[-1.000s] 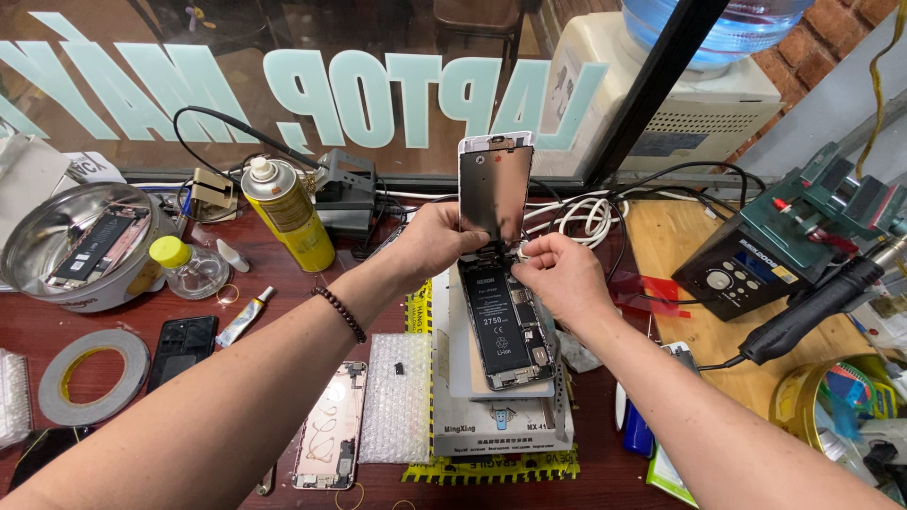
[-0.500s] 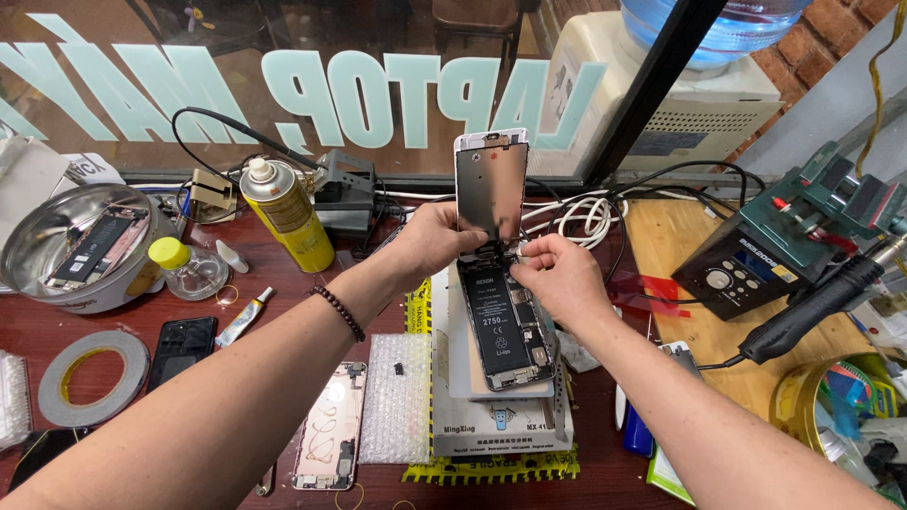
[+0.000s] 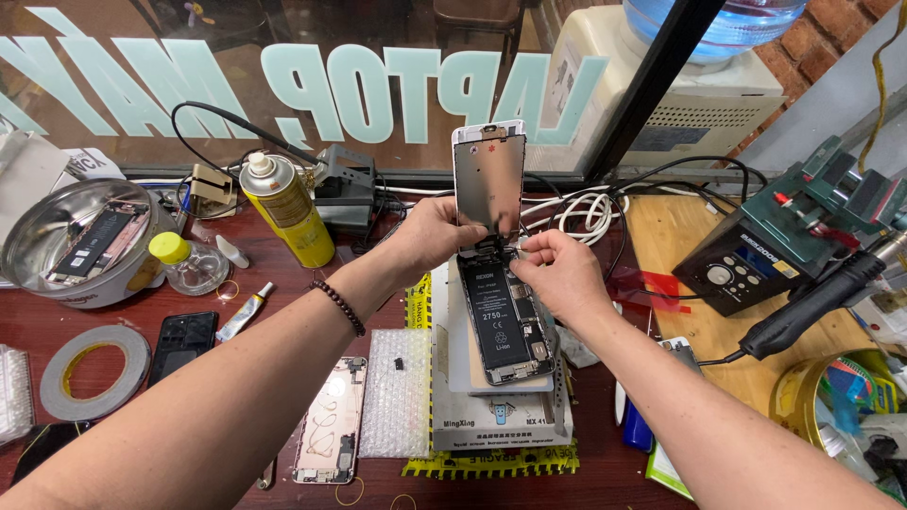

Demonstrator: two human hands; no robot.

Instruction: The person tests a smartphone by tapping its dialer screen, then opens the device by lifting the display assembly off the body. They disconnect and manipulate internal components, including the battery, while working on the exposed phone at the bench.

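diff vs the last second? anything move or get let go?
Almost nothing. The screen panel is still held upright by the left hand, perhaps lifted a touch higher. The right hand stays pinched at the hinge end of the opened phone. Nothing grasped or released; the yellow spray can and tape roll are unmoved.

Both forearms are bare, with no sleeves in view. A dark beaded bracelet (image 3: 340,306) circles the wrist behind the left hand (image 3: 435,236); the right hand (image 3: 557,274) wears nothing.
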